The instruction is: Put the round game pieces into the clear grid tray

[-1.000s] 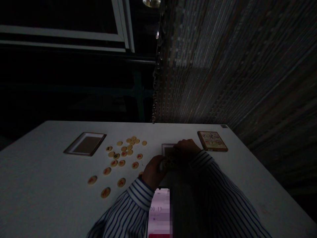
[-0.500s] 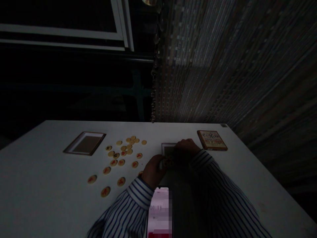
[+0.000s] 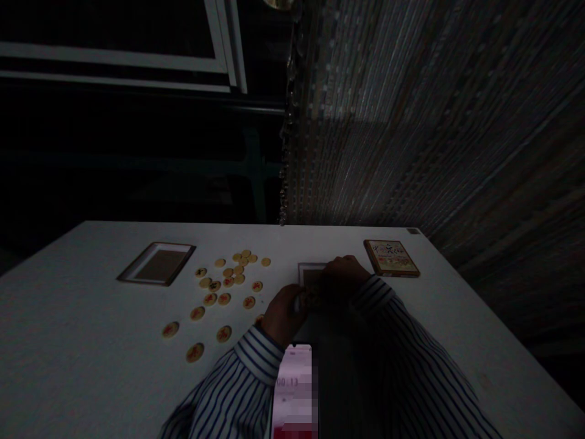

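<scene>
Bearings taken from the tray between the hands, 12 being the table's far edge: white table (image 3: 91, 341), one; small open tray (image 3: 312, 275), one, at the dial's centre, with chess pieces (image 3: 309, 296) inside, too dark to count; left hand (image 3: 286, 314), one, at the tray's 8 o'clock edge, thumb and fingers bent near those pieces, pinch or no pinch cannot be told; right hand (image 3: 345, 271), one, over the 2 o'clock side, fingers curled in shadow, grip likewise cannot be told; striped sleeves (image 3: 260, 353), two; loose xiangqi discs (image 3: 223, 299), twenty-two countable, scattered around 9 o'clock: ten blank side up, nine red-marked, two dark-marked, one partly behind the left hand, its marking unclear; second open tray (image 3: 165, 263), one, at 10 o'clock, beyond the discs; printed flat box or lid (image 3: 392, 258), one, at 2 o'clock; lit phone (image 3: 295, 390), one, at 6 o'clock, reading 00:13; strand curtain (image 3: 365, 122), one, beyond the table at 1 o'clock
</scene>
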### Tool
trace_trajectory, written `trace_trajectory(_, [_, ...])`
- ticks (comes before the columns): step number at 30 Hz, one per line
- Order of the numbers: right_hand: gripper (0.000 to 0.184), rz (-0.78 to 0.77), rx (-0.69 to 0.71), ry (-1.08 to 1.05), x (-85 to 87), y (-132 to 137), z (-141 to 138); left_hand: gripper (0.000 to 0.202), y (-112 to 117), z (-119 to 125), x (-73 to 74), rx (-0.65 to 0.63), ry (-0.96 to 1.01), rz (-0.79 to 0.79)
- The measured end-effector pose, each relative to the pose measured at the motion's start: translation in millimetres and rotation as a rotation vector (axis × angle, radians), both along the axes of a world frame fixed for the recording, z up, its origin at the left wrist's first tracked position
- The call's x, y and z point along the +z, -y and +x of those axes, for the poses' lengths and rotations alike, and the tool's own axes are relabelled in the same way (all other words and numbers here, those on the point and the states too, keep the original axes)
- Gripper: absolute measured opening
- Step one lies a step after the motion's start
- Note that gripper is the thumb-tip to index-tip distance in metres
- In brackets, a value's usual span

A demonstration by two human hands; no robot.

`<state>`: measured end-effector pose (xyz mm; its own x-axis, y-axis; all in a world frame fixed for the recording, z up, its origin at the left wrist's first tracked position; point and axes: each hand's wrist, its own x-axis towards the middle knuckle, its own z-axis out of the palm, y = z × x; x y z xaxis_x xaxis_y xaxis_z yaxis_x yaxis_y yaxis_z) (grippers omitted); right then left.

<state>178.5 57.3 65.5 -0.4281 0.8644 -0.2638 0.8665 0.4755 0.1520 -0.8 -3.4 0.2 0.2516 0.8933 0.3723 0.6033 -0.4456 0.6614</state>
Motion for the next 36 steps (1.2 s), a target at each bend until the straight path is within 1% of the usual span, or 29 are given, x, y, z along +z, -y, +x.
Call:
trace_trajectory(5, [0.022, 0.009, 0.009, -0.009, -1.8, 0, 0, 0.031, 0, 0, -0.2, -0.001, -0.002, -0.014])
trace_trajectory(11, [0.024, -0.006, -0.016, 0.008, -2.0, -1, 1, 0.031, 0, 0, -1.0, 0.006, 0.016, -0.012])
trace_trajectory(16, [0.025, 0.041, 0.016, -0.030, -2.3, -2, 4, 0.030, 0, 0, -0.2, -0.001, -0.002, 0.006])
trace_trajectory(19, [0.026, 0.040, 0.005, -0.014, -1.6, -3, 6, 0.030, 0, 0, -1.3, -0.003, -0.014, 0.022])
trace_trajectory(22, [0.025, 0.047, 0.004, -0.047, 2.1, -4, 10, 0.031, 0, -1, -3.3, -0.006, 0.001, 0.012])
trace_trajectory(25, [0.025, 0.125, -0.016, -0.112, 9.6, -4, 17, 0.032, 0, -1, -3.7, -0.011, 0.016, -0.003])
trace_trajectory(30, [0.026, 0.248, -0.065, -0.181, 20.7, 1, 24, 0.032, 0, 0, 0.5, -0.011, 0.008, -0.020])
trace_trajectory(36, [0.027, 0.268, -0.067, -0.181, 23.5, 2, 20, 0.031, 1, 0, 2.5, -0.013, -0.001, -0.023])
